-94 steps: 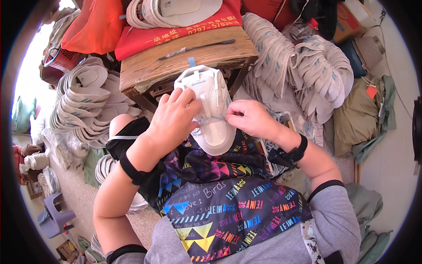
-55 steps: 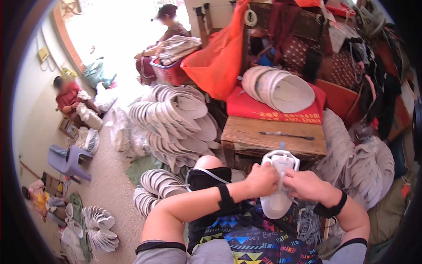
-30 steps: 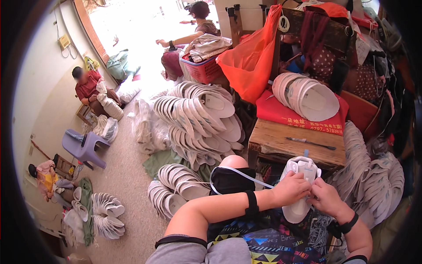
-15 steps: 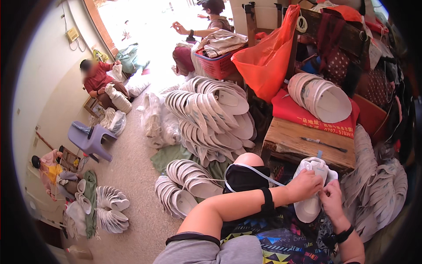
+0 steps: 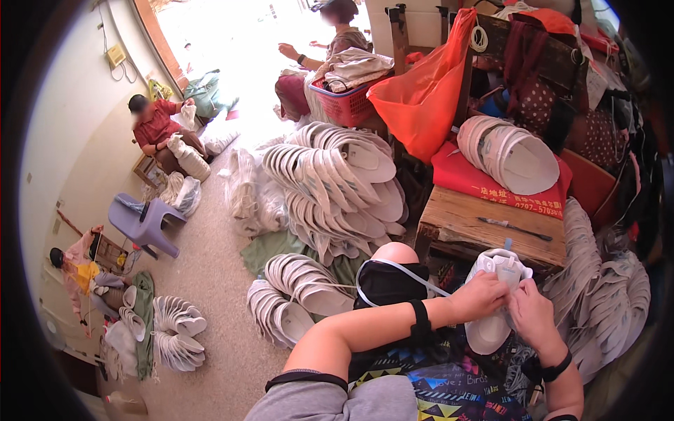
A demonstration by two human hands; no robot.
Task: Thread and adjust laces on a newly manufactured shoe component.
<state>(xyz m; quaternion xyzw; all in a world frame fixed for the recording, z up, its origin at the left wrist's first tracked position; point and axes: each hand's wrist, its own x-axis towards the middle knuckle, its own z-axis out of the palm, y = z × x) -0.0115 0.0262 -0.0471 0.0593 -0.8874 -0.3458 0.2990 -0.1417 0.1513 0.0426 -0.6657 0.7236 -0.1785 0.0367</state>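
White shoe upper [image 5: 495,298], held in the lap just before the wooden bench [image 5: 491,223]: left hand [image 5: 479,296] and right hand [image 5: 531,314] both pinch it, fingers closed. Work appears midway; many stacked white uppers [image 5: 337,186] lie left of the bench.
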